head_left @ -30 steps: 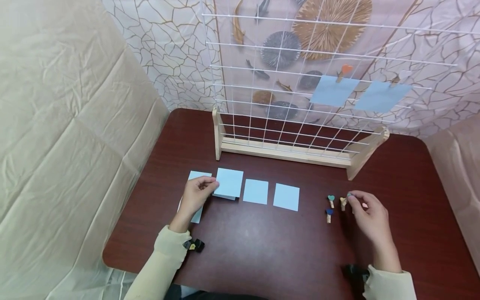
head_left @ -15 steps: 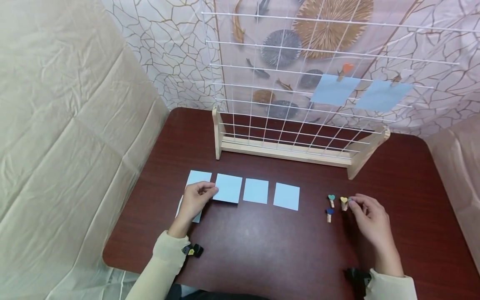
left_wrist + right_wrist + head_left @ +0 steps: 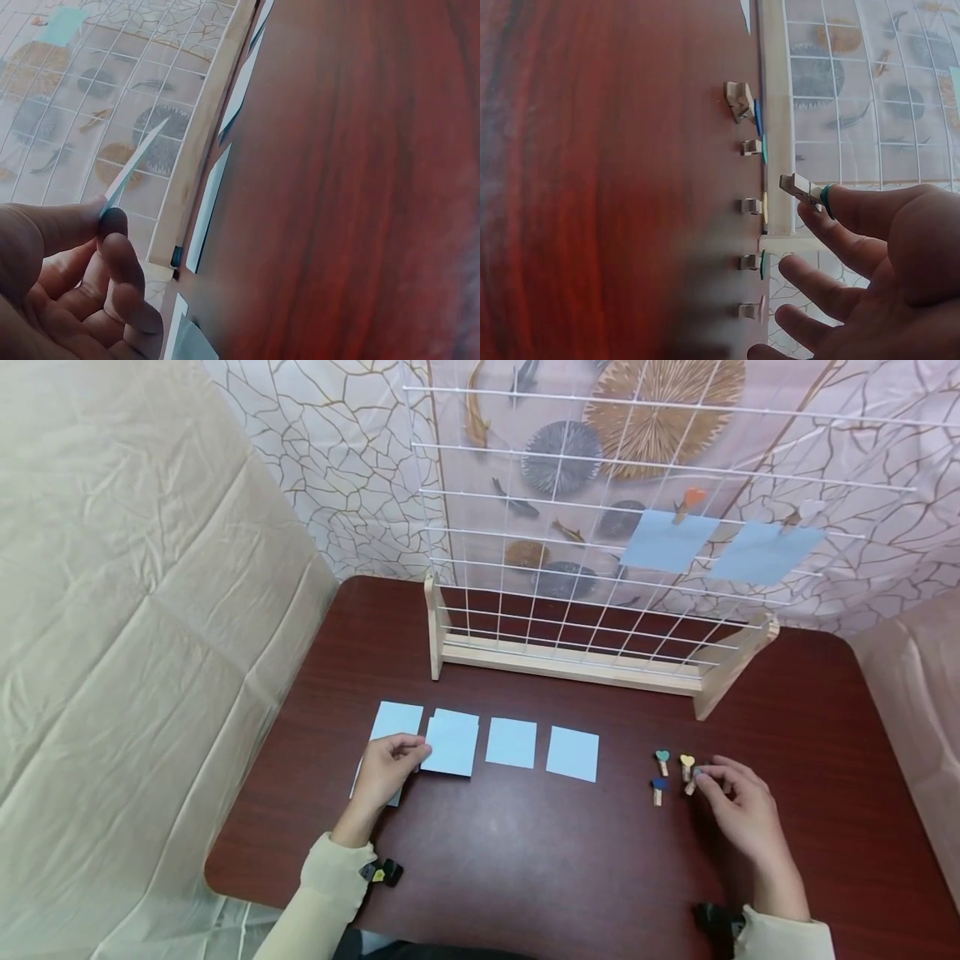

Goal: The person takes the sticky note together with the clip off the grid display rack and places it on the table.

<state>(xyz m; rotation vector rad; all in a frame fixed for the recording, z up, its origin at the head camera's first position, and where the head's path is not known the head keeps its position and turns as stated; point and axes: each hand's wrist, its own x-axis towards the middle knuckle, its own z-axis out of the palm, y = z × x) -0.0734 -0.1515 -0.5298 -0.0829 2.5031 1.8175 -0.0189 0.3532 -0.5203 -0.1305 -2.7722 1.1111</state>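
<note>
Our left hand (image 3: 386, 768) has pinched one blue note (image 3: 451, 745) up off the tabletop (image 3: 525, 852); at three o'clock, our right hand (image 3: 738, 802) has lifted a wooden clip (image 3: 801, 187), clamped between its fingertips.

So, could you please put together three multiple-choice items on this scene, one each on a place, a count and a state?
1. Where do the small wooden heart-topped clothespins lie on the dark red wooden table?
A. beside the right hand
B. beside the left hand
C. on the wooden base of the white wire grid

2. How many light blue square paper notes hang on the white wire grid?
A. none
B. two
C. four

3. What is the left hand doing?
A. lying flat and idle
B. pinching a light blue square paper note
C. gripping a clothespin

Answers: 1 A, the clothespins sit just left of the right hand. 2 B, two clipped notes hang at upper right. 3 B, the left wrist view shows thumb and forefinger on the note's edge.
</note>
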